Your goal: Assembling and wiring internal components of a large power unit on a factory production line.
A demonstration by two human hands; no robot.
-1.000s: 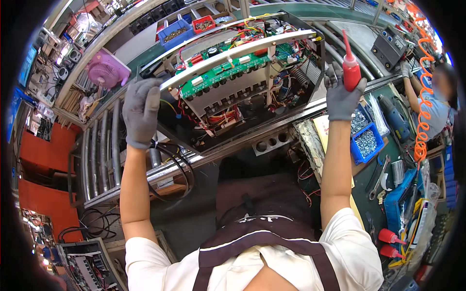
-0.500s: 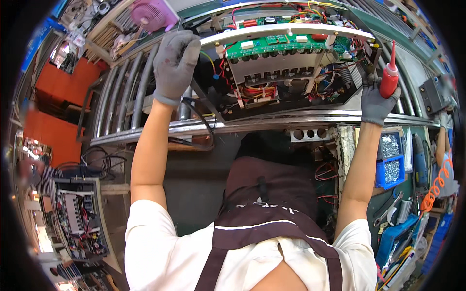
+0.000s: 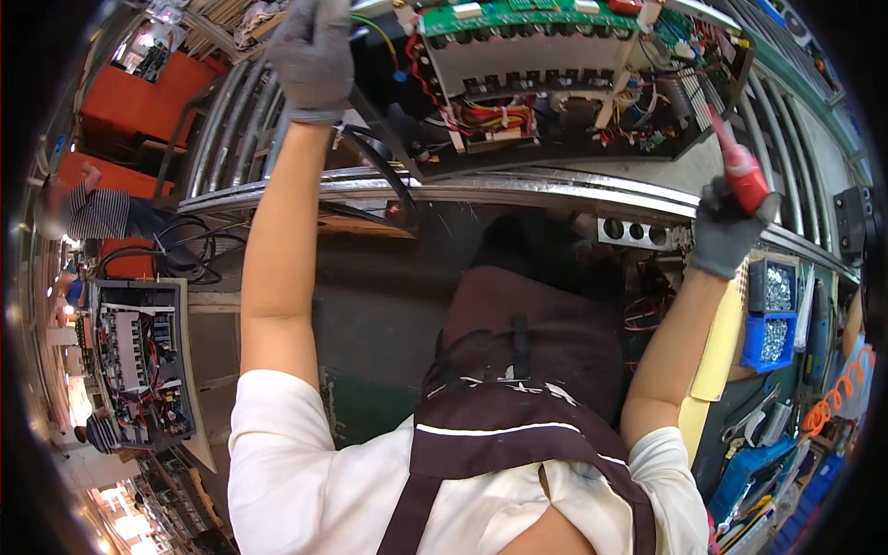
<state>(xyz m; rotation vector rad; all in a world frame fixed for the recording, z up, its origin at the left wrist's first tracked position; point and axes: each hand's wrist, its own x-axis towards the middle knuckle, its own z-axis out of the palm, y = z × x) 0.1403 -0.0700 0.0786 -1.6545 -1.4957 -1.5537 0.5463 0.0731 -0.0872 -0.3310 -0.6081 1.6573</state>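
A red squeeze bottle with a long thin nozzle [image 3: 746, 176] is in my right hand [image 3: 728, 226], whose grey-gloved fingers are closed around it. Its nozzle tilts up and to the left, towards the right side of an opened electronics chassis [image 3: 546, 159]. Inside the chassis are a green circuit board [image 3: 518, 18], a pale metal plate and bundled coloured wires [image 3: 495, 117]. My left hand [image 3: 313, 65], also in a grey glove, is by the chassis's upper left corner. Its fingers are smeared and cut off by the top edge, so their grip does not show.
The chassis rests on a roller conveyor with a metal rail [image 3: 555, 191]. At right, blue bins of small metal parts [image 3: 769, 340] stand near tools and an orange coiled hose [image 3: 840, 398]. Another opened chassis [image 3: 139, 361] is at left. A person in a striped top [image 3: 100, 215] is further off.
The view has shifted, so the chassis sits higher in the picture. The bottle's nozzle has tipped from nearly upright towards the left. My left hand is now partly out of view.
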